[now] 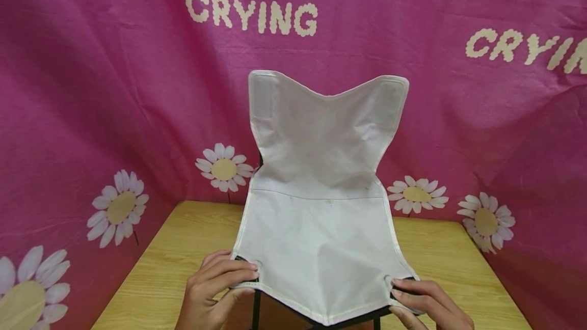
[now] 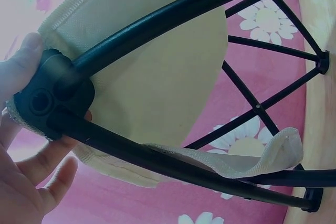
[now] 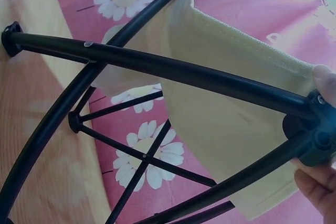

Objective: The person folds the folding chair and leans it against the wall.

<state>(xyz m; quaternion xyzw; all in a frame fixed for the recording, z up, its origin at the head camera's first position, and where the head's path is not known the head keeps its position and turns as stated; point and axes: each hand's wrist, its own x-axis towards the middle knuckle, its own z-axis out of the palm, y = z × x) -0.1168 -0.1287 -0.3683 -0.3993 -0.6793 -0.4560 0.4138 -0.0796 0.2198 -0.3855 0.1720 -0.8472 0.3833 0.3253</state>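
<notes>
A small folding chair with a white fabric seat (image 1: pixel 316 238) stands in the middle of the head view, its backrest (image 1: pixel 321 126) rising behind with two upper corners. My left hand (image 1: pixel 220 284) pinches the front left seat corner, fingers on top and thumb below. At the front right corner, my right hand (image 1: pixel 428 302) grips in the same way. In the left wrist view a black plastic joint (image 2: pixel 55 93) sits between thumb and fingers, with black tubes (image 2: pixel 173 24) running from it. The right wrist view has the matching joint (image 3: pixel 315 129) in the right hand's hold, under the fabric (image 3: pixel 220 98).
The chair's crossed legs (image 3: pixel 144 156) and feet (image 3: pixel 73 121) rest on a wooden table (image 1: pixel 165 264). A pink cloth (image 1: pixel 114 90) with daisies and lettering hangs behind and on both sides, close to the table's edges.
</notes>
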